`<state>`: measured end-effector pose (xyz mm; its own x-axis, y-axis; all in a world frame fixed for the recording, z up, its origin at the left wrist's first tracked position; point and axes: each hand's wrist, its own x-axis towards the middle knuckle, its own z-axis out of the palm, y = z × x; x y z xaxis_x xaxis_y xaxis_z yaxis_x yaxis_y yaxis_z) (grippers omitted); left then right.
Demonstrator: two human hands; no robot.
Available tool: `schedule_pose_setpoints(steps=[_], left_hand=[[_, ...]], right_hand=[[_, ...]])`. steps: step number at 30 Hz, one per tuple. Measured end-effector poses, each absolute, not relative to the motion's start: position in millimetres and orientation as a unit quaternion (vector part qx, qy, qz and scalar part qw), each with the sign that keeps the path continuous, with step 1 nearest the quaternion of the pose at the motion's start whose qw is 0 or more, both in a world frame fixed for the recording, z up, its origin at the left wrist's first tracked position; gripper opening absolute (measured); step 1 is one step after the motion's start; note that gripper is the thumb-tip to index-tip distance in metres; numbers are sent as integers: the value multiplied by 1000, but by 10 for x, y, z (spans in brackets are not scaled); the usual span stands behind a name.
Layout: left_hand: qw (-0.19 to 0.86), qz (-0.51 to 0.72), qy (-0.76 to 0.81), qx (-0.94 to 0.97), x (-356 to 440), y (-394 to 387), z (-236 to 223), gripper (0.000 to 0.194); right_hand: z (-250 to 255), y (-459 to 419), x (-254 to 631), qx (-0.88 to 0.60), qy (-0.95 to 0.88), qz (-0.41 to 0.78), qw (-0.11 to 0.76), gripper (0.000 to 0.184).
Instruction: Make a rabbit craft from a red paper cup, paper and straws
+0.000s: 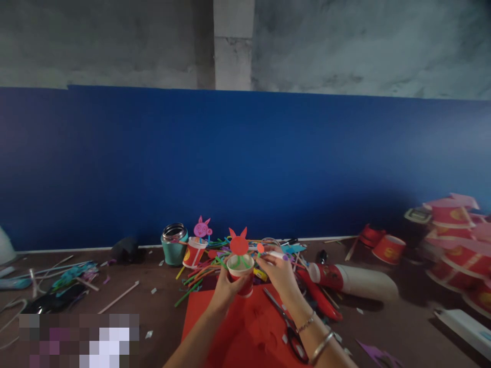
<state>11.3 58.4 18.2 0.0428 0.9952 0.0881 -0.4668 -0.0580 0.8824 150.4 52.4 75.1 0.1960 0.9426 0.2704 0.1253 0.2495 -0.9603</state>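
My left hand point(231, 287) is closed around a red and white paper cup point(245, 288), held upright. A red paper head with two pointed ears point(239, 244) stands over the cup's rim, with green pipe cleaners point(241, 261) below it. My right hand point(282, 271) is pinched beside the cup, at a small red paper disc point(260, 248) on a green stem. Something white and pen-like point(276, 254) lies along its fingers; I cannot make out exactly what. Under the hands is a red paper sheet point(215, 327), with black scissors point(286, 324) at its right.
Behind the hands stand a teal flask point(174, 250) and a cup with a pink pig-like head point(202, 228). Colourful pipe cleaners point(195, 276) lie around. Rightward are a sleeve of white cups point(364, 283) and stacked red cups point(456, 250). A blue panel point(245, 163) bounds the table's back.
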Motion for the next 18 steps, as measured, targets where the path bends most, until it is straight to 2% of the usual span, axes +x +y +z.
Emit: schedule_pose_setpoints(steps=[4, 11, 18], left_hand=[[614, 587, 320, 421, 114, 575, 157, 68], [622, 534, 347, 455, 103, 513, 220, 56], [638, 622, 305, 338, 115, 546, 278, 56]], right_hand=[[762, 502, 1503, -513, -549, 330, 571, 12], [742, 453, 1474, -519, -583, 253, 571, 10], [682, 489, 1466, -509, -580, 270, 577, 11]])
